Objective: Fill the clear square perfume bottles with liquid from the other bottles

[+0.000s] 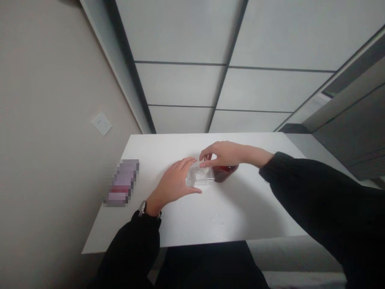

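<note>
A small clear plastic box [204, 175] rests on the white table in front of me. My left hand [175, 181] wraps its left side, thumb along the near edge and fingers over the far edge. From the right, my right hand [224, 153] reaches over the top of the box. Its thumb and bent fingertips pinch at the box's upper edge; what exactly lies between them is partly hidden. Close against the box's right side, under my right hand, stands a dark red, glossy object [223, 173], its upper part covered by the hand.
The white table [192, 224] stands between a plain wall with a socket [101, 123] on the left and pale panelled doors [183, 82] behind. A blurred-out purple and pink flat item [122, 182] lies at the table's left edge.
</note>
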A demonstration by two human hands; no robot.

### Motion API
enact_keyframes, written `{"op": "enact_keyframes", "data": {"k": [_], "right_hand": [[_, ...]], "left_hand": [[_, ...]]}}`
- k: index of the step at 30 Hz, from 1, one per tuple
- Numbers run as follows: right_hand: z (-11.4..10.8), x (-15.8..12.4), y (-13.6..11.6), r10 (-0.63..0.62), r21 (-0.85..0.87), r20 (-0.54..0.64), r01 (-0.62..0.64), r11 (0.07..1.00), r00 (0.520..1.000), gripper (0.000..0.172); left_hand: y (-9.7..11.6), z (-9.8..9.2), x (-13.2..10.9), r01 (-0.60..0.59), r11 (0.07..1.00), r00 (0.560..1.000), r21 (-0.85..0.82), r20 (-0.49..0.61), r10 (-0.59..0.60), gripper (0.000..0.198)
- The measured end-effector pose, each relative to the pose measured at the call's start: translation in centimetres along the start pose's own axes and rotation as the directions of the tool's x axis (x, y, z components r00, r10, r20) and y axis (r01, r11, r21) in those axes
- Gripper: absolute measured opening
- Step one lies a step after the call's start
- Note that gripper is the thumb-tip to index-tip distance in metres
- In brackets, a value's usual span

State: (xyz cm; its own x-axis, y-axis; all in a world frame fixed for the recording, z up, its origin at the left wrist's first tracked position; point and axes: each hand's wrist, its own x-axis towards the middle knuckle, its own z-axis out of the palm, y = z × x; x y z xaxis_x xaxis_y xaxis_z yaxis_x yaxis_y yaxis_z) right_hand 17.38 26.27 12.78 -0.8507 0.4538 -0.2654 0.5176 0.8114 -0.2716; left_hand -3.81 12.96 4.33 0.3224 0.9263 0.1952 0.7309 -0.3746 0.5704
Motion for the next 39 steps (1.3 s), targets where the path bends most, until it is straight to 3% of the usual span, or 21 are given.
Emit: {"op": "enact_keyframes", "data": {"k": [1, 3, 6, 8, 12, 18, 26, 32, 35, 39], "right_hand": [[0.6, -0.4, -0.8, 0.03, -0.122, -0.02, -0.032, 0.992, 0.999, 0.047], [1.5, -0.6, -2.2, 0.042, -0.207, -0.058, -0.053, 0.977, 0.997, 0.045], [1.9, -0.4, -3.3, 0.007, -0.248, -0.09, -0.029, 0.968, 0.996, 0.027], [1.6, -0.6, -3.7, -0.034, -0.253, -0.097, 0.009, 0.967, 0.995, 0.027], [0.0, -2.0, -3.7, -0.086, -0.229, -0.119, 0.057, 0.972, 0.989, 0.03], [-1.7, -3.5, -2.6, -0.022, -0.104, -0.179, 0.003, 0.995, 0.984, 0.022], [-2.4, -3.4, 0.2, -0.024, 0.145, -0.178, 0.05, 0.988, 0.984, 0.026], [-3.3, -3.3, 4.6, 0.007, 0.333, -0.21, 0.065, 0.941, 0.978, 0.034], [-1.7, -2.4, 7.4, 0.073, 0.39, -0.228, 0.023, 0.921, 0.971, 0.039], [2.1, -0.4, 10.0, 0.131, 0.442, -0.199, -0.03, 0.897, 0.971, 0.039]], "left_hand": [[0.4, 0.1, 0.5, -0.006, 1.0, 1.0, 0.029, 0.009, 0.006, 0.088], [1.0, 0.3, 1.4, 0.001, 0.996, 1.0, 0.094, 0.02, -0.003, 0.077], [1.8, 0.8, 2.0, 0.05, 0.98, 0.999, 0.191, 0.005, -0.052, 0.055], [2.1, 1.1, 1.8, 0.078, 0.968, 0.997, 0.237, -0.013, -0.077, 0.047], [2.4, 1.2, 0.9, 0.075, 0.96, 0.997, 0.27, -0.021, -0.072, 0.046], [2.3, 0.8, 0.1, 0.069, 0.962, 0.997, 0.264, -0.036, -0.062, 0.053], [1.7, 1.0, -0.4, 0.088, 0.972, 0.996, 0.217, -0.054, -0.078, 0.062], [1.0, 1.2, -0.7, 0.074, 0.978, 0.996, 0.196, -0.062, -0.063, 0.063], [0.5, 1.2, -0.9, 0.058, 0.981, 0.997, 0.185, -0.061, -0.048, 0.064], [0.1, 1.3, -1.1, 0.047, 0.984, 0.997, 0.171, -0.061, -0.037, 0.067]]}}
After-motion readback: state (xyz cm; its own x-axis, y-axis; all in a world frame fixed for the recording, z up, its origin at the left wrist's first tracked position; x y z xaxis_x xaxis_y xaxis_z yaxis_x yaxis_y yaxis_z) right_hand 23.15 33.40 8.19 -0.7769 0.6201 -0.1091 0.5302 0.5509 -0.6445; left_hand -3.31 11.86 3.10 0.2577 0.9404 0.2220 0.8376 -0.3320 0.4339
